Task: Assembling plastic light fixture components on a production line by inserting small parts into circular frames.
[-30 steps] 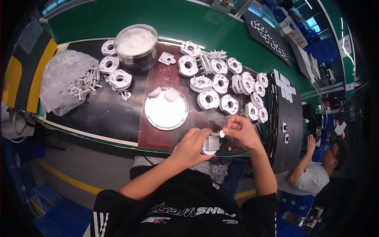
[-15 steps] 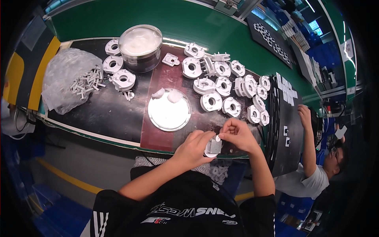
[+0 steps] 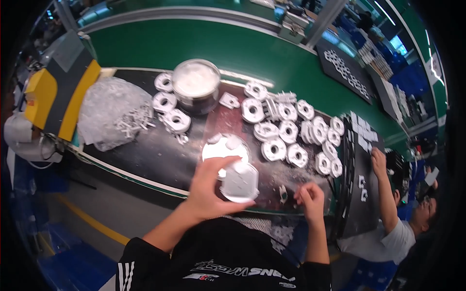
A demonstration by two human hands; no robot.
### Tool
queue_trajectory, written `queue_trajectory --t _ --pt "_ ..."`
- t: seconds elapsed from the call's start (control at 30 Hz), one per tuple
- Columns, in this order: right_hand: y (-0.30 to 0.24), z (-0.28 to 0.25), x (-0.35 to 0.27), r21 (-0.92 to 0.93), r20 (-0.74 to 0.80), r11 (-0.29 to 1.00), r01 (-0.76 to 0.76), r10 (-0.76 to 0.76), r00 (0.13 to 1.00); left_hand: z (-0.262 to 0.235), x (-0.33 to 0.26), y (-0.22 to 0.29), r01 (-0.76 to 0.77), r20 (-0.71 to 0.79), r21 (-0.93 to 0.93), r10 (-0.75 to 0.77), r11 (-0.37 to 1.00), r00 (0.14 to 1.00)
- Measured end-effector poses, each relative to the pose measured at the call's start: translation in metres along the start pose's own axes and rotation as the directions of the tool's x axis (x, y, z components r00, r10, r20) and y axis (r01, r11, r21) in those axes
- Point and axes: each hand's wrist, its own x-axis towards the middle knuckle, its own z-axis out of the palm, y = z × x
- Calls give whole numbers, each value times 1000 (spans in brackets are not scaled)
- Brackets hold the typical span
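Observation:
My left hand (image 3: 208,193) grips a white plastic housing (image 3: 240,183) by its edges, thumb below and fingers above, with its flat face turned up. To the right, my right hand (image 3: 311,198) is apart from the housing, low over the table's front edge, with its fingers curled and pinched. Whatever is between its fingertips is too small and blurred to make out. Beside those fingertips lies a small pale and dark piece (image 3: 283,193). Partly behind the held housing is a round, bright lid (image 3: 213,151) with white clumps of paste on it.
Several white ring-shaped housings (image 3: 273,150) stand to the right. A tub of white paste (image 3: 196,81) is at the back, and a plastic bag (image 3: 109,114) spills small white pins (image 3: 133,121) at left. A co-worker's hand (image 3: 378,162) reaches over a black board (image 3: 357,179) at right.
My left hand has raised the housing and moved it left, over the lid's near edge. My right hand has let go of the housing and moved right and down. The view has shifted.

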Motion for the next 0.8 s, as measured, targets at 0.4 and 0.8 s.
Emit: queue_trajectory --t 0.4,0.8 --pt "40 34 -11 -524 -53 758 389 -485 873 -188 256 -237 48 -418 193 38 980 908" --pt "-3 45 -28 -591 -128 731 341 -502 855 -168 288 -329 302 -121 592 -288 747 950"
